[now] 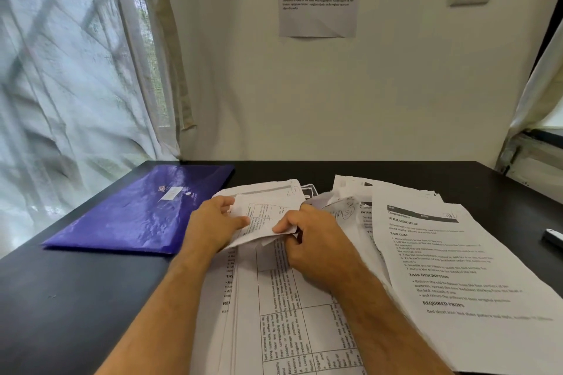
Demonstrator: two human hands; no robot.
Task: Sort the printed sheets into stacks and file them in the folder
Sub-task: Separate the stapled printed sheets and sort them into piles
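Starting out left of the hands, the purple folder (143, 210) lies flat and closed on the dark tabletop (76, 298), long axis running away and to the right, its near right corner just beside the left wrist. Bare tabletop shows in front of it and toward the person, so there's room to slide a stack across. And the left hand (213, 224) is the nearer one to it, no question.

Now to the middle: that left hand has its fingers curled round the left edge of a crumpled sheet (262, 222), thumb on top. The right hand (310, 236) pinches the same sheet at its right edge, fingers tucked under. Both hands are grasping it, lifted slightly off the pile, its far edge tipped up. Looks to me like they're flattening or peeling it free, sorting barely begun.

Underneath, the centre pile (289, 313) runs lengthwise toward the person, table-print pages on top, edges ragged and fanned.

Over to the right of the hands, a second spread of printed sheets (463, 268) lies askew, overlapping the centre pile, its near right corner close to the tabletop edge. Further right, a small white object (553, 236) sits on bare tabletop; can't tell what it is. Open room on that side is thin, so the folder side is the freer way out.
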